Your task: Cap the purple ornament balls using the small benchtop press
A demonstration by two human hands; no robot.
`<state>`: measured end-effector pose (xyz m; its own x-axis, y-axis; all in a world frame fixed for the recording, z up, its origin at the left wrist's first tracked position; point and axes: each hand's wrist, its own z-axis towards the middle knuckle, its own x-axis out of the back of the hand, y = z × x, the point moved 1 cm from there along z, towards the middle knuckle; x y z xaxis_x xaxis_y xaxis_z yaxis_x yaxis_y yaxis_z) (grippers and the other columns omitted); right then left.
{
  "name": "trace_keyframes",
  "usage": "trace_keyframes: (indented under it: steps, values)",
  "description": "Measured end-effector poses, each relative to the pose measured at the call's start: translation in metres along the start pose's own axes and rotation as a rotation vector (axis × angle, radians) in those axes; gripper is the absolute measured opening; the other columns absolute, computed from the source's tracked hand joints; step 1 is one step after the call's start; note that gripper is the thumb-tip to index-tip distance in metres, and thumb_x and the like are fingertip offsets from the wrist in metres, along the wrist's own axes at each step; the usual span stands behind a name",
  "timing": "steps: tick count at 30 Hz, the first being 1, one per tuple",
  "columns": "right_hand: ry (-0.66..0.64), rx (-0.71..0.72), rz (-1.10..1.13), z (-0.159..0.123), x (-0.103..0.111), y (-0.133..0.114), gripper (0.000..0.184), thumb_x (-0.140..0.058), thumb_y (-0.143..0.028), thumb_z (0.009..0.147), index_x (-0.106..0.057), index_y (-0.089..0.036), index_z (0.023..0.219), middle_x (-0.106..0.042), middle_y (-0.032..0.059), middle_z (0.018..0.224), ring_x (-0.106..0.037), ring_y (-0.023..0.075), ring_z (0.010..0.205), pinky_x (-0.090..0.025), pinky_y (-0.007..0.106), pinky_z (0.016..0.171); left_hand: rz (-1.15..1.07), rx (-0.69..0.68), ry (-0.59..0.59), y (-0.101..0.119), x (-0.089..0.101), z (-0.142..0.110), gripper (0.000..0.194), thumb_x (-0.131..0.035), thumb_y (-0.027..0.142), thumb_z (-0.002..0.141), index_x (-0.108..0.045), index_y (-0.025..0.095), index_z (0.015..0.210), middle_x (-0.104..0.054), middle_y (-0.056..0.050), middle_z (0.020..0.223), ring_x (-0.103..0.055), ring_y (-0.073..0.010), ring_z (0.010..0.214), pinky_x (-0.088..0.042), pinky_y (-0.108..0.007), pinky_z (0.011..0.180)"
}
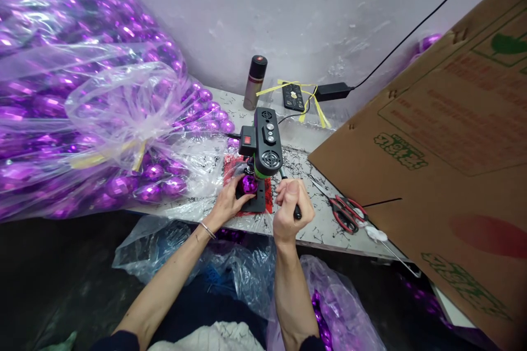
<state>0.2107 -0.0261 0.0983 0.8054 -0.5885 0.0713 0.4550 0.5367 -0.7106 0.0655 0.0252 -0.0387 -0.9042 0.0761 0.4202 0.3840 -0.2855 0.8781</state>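
My left hand (229, 198) grips a shiny purple faceted ball (249, 184) between thumb and fingers, at the base of a small black bench press (267, 140). Its black base plate (256, 204) lies on a red sheet (269, 197). My right hand (293, 208) is wrapped round the press's lever handle (297, 213), whose black tip shows below the fist. A red rocker switch (247, 140) sits on the machine's left side. What touches the top of the ball is hidden under the press head.
Clear bags of purple balls (119, 137) fill the left. A large cardboard box (428, 137) stands right. Red-handled scissors (346, 214) lie beside it. Behind the press are a spray can (256, 82), a black phone-like device (292, 96) and a power adapter (332, 91). Black scraps litter the white table (325, 236).
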Motion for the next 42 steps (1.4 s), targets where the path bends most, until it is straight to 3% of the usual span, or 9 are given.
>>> trace_keyframes:
  steps: [5, 10, 15, 19, 29, 37, 42]
  values:
    - [0.000, 0.024, 0.030, 0.000, -0.001, 0.000, 0.042, -0.048, -0.024, 0.109, -0.051, -0.023, 0.067, -0.051, -0.0030, 0.064, -0.057, 0.0124, 0.065, -0.042, 0.029, 0.060, -0.008, 0.038, -0.034, -0.002, 0.004, 0.004, 0.067, -0.081, 0.051, 0.091, -0.059, 0.021, 0.147, -0.070, -0.017, 0.144, -0.068, -0.0381, 0.133, -0.054, -0.055, 0.115]
    - [0.000, 0.037, 0.035, 0.001, -0.001, -0.001, 0.041, -0.048, -0.022, 0.108, -0.050, -0.023, 0.067, -0.050, -0.0036, 0.063, -0.057, 0.0121, 0.065, -0.042, 0.029, 0.061, -0.115, 0.078, -0.049, -0.011, 0.013, 0.007, 0.070, -0.079, 0.052, 0.091, -0.059, 0.021, 0.150, -0.066, -0.017, 0.153, -0.060, -0.0376, 0.144, -0.045, -0.056, 0.124]
    - [-0.012, 0.039, 0.005, 0.001, -0.001, -0.001, 0.042, -0.046, -0.023, 0.109, -0.049, -0.023, 0.066, -0.048, -0.0034, 0.062, -0.057, 0.0131, 0.066, -0.043, 0.030, 0.062, -0.303, 0.167, -0.105, -0.021, 0.019, 0.012, 0.078, -0.077, 0.059, 0.089, -0.058, 0.019, 0.153, -0.065, -0.017, 0.153, -0.057, -0.0364, 0.149, -0.042, -0.053, 0.127]
    - [-0.015, 0.036, 0.012, 0.001, -0.001, 0.000, 0.042, -0.047, -0.023, 0.109, -0.048, -0.023, 0.066, -0.049, -0.0036, 0.063, -0.056, 0.0123, 0.066, -0.043, 0.029, 0.062, -0.316, 0.166, -0.139, -0.024, 0.020, 0.014, 0.086, -0.077, 0.066, 0.086, -0.057, 0.019, 0.155, -0.064, -0.016, 0.155, -0.058, -0.0371, 0.148, -0.041, -0.054, 0.128]
    - [-0.010, 0.014, 0.008, 0.003, -0.001, -0.001, 0.043, -0.046, -0.028, 0.109, -0.047, -0.024, 0.066, -0.047, -0.0038, 0.063, -0.055, 0.0122, 0.065, -0.044, 0.030, 0.062, -0.042, -0.062, -0.182, -0.013, 0.020, 0.006, 0.073, -0.073, 0.061, 0.095, -0.058, 0.019, 0.153, -0.069, -0.018, 0.149, -0.067, -0.0376, 0.137, -0.053, -0.055, 0.118]
    - [-0.002, -0.011, -0.008, 0.006, -0.002, -0.003, 0.044, -0.047, -0.031, 0.109, -0.047, -0.024, 0.066, -0.046, -0.0042, 0.062, -0.055, 0.0121, 0.064, -0.044, 0.029, 0.061, 0.183, -0.182, -0.084, -0.003, 0.006, 0.005, 0.063, -0.072, 0.050, 0.099, -0.054, 0.020, 0.152, -0.070, -0.016, 0.144, -0.066, -0.0365, 0.136, -0.054, -0.055, 0.116]
    - [0.014, -0.010, -0.006, 0.006, -0.003, -0.004, 0.044, -0.047, -0.031, 0.110, -0.047, -0.024, 0.066, -0.047, -0.0040, 0.062, -0.055, 0.0118, 0.063, -0.043, 0.029, 0.060, 0.145, -0.195, 0.001, -0.004, -0.002, 0.001, 0.061, -0.071, 0.045, 0.101, -0.050, 0.020, 0.153, -0.068, -0.018, 0.144, -0.067, -0.0351, 0.135, -0.057, -0.054, 0.113]
